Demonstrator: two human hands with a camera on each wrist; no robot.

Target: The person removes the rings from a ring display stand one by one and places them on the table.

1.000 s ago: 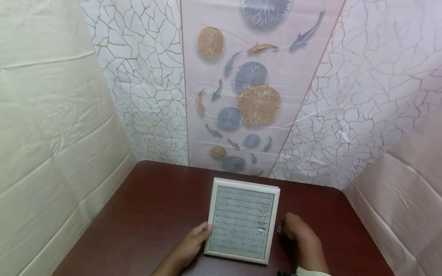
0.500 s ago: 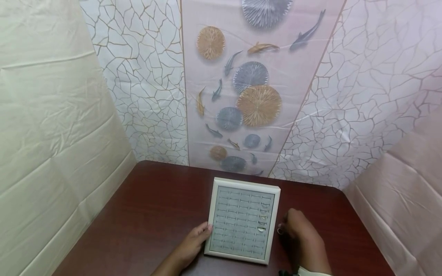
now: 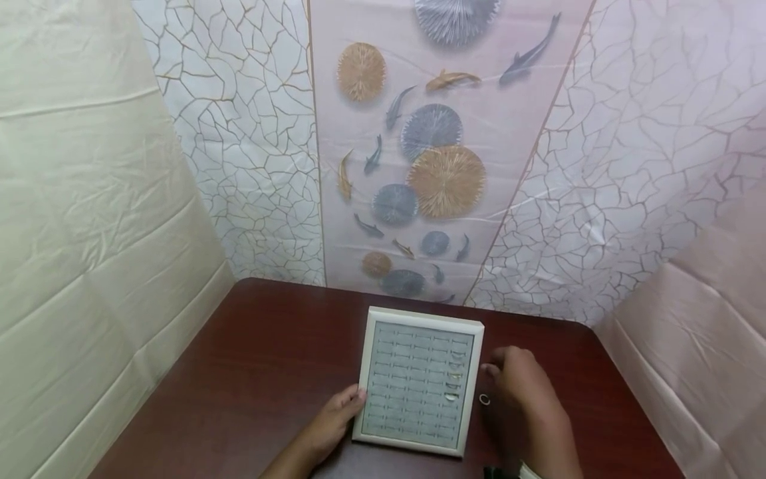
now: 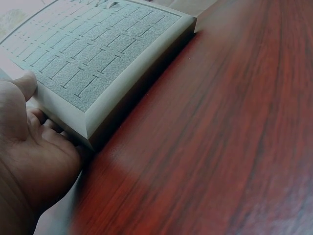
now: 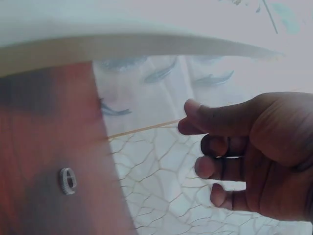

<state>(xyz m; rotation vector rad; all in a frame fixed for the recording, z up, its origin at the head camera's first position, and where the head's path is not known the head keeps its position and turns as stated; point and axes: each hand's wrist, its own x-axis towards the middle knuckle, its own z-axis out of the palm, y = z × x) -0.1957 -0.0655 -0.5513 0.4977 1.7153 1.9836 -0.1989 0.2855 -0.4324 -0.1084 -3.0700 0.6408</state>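
in the head view, your left grip (image 3: 328,426) is clamped on the left edge of the white-framed ring tray (image 3: 425,322), which sits near the front of the dark red surface (image 3: 287,359). the tray's grey pad (image 3: 407,399) carries rows of slots, and 5 rings (image 3: 453,386) stand in a line down its right-hand side. 1 loose ring (image 3: 481,399) lies on the surface, off the tray and just beside its right edge. your right grip (image 3: 522,379) is near that loose ring, on the tray's right, with the fingers bent and holding nothing. behind the surface hangs a patterned backdrop (image 3: 251,133) with crackle lines, fish and round shapes; a plain cream cloth (image 3: 90,233) covers your left side.

in the left wrist view, you have your thumb on top of the frame and your other fingers bent against the side below it. whether the tray's whole underside rests on the surface, you cannot tell.

in the right wrist view, your thumb and forefinger tips are close together, with nothing seen between them, and your other 3 fingers are loosely curled. the loose ring is well apart from your fingertips, on the surface.
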